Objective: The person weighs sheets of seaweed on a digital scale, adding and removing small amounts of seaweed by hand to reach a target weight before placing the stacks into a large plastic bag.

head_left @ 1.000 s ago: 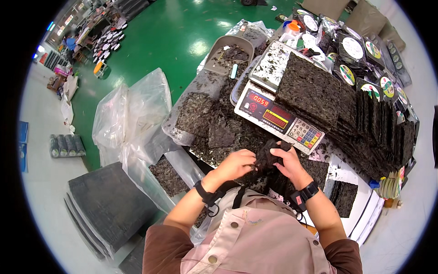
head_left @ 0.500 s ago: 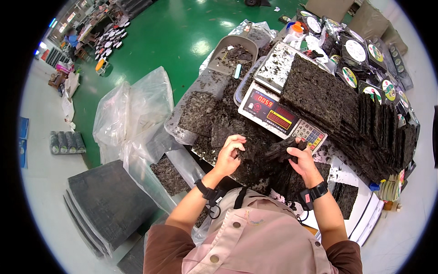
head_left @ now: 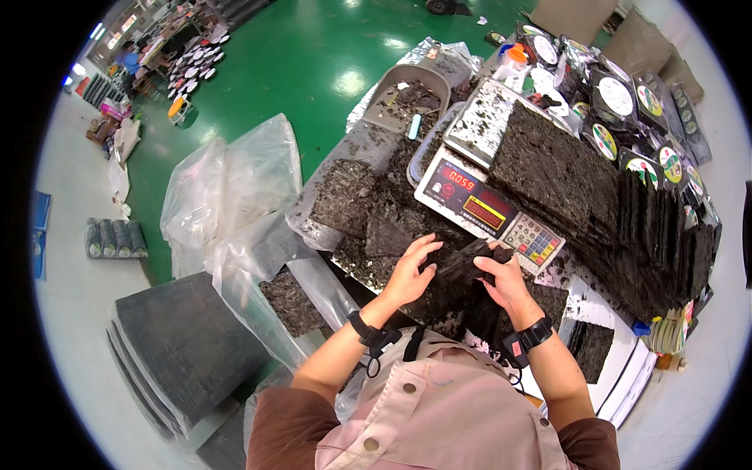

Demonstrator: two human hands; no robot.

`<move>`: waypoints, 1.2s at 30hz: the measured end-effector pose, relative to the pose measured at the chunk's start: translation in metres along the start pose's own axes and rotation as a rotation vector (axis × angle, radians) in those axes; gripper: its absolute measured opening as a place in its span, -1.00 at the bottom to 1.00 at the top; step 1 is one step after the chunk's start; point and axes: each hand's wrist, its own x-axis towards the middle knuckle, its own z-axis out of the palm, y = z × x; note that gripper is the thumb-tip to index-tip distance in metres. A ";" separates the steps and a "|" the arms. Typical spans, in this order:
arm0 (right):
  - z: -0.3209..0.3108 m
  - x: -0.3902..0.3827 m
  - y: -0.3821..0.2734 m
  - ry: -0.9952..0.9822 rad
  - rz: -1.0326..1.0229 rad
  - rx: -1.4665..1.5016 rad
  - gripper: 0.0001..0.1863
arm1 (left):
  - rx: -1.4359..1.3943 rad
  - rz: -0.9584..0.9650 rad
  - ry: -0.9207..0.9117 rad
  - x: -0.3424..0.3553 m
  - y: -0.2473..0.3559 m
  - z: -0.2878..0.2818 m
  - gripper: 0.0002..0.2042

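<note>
My right hand (head_left: pixel 505 276) grips a dark, crumpled bunch of dried seaweed (head_left: pixel 460 262) just in front of the digital scale (head_left: pixel 453 205). Fingers spread, my left hand (head_left: pixel 411 272) is beside the bunch's left end and holds nothing that I can see. Beneath both hands lie loose dark seaweed pieces and flakes. A thick stack of seaweed sheets (head_left: pixel 548 160) covers part of the scale's metal plate, and its display is lit. More seaweed sheets (head_left: pixel 342 196) lie on a clear plastic bag to the left.
A grey dustpan (head_left: pixel 374 117) with scraps and a light blue stick (head_left: pixel 414 126) stand beyond the bag. Labelled round-sticker packages (head_left: pixel 613 95) pile up at the far right. Upright seaweed bundles (head_left: pixel 666 215) stand at right. Clear plastic sheeting (head_left: pixel 235 180) and dark stacked slabs (head_left: pixel 188 345) are at left.
My left hand has opened its fingers and shifted slightly right, toward the seaweed bunch. My right hand, still holding the bunch, has moved a little left and nearer.
</note>
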 end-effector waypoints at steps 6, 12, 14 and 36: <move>0.074 0.046 -0.012 0.034 0.085 -0.078 -0.80 | -0.109 -0.158 0.392 -0.010 -0.050 -0.021 -0.92; 0.142 0.184 -0.032 0.134 0.132 0.032 -0.73 | -0.143 -0.272 0.562 -0.039 -0.093 -0.042 -0.90; 0.154 0.235 -0.052 0.219 0.038 0.006 -0.64 | -0.197 -0.270 0.585 -0.041 -0.104 -0.043 -0.90; 0.169 0.301 -0.177 0.295 -0.290 0.348 -0.62 | 0.422 -0.631 0.633 0.004 -0.123 -0.066 -0.42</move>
